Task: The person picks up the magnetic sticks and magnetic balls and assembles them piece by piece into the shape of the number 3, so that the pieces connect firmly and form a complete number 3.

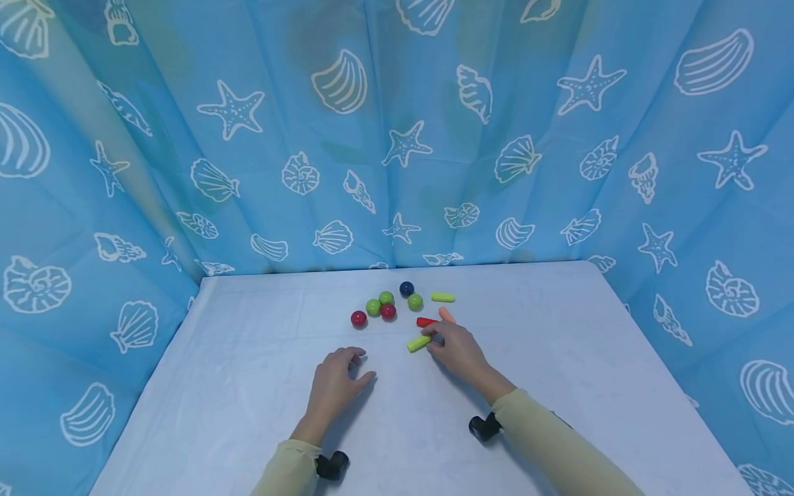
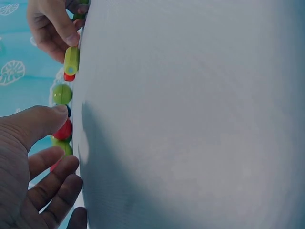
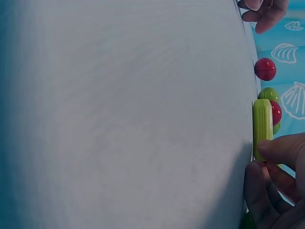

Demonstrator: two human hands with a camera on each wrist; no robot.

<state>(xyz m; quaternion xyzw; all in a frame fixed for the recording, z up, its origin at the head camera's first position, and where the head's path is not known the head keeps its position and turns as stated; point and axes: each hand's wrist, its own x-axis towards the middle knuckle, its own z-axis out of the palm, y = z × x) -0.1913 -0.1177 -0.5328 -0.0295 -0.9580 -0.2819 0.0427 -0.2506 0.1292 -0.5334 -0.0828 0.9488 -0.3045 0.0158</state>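
Observation:
My right hand (image 1: 457, 350) pinches the near end of a short, faceted yellow-green stick (image 1: 418, 343) lying low over the white table. In the right wrist view the thumb presses on the side of this stick (image 3: 262, 121). A red stick (image 1: 425, 322) and a salmon-coloured stick (image 1: 446, 315) lie just past the fingers, partly covered by the hand. Something dark green (image 3: 247, 220) shows under that hand, mostly hidden. My left hand (image 1: 335, 383) hovers over the table to the left, fingers loosely bent, thumb apart, holding nothing.
Farther back lie two red balls (image 1: 358, 319), several green balls (image 1: 373, 307) and one dark blue ball (image 1: 406, 288). Another yellow-green stick (image 1: 443, 297) is to their right. A blue curtain (image 1: 397, 172) with shell prints surrounds the white-covered table (image 1: 248, 358).

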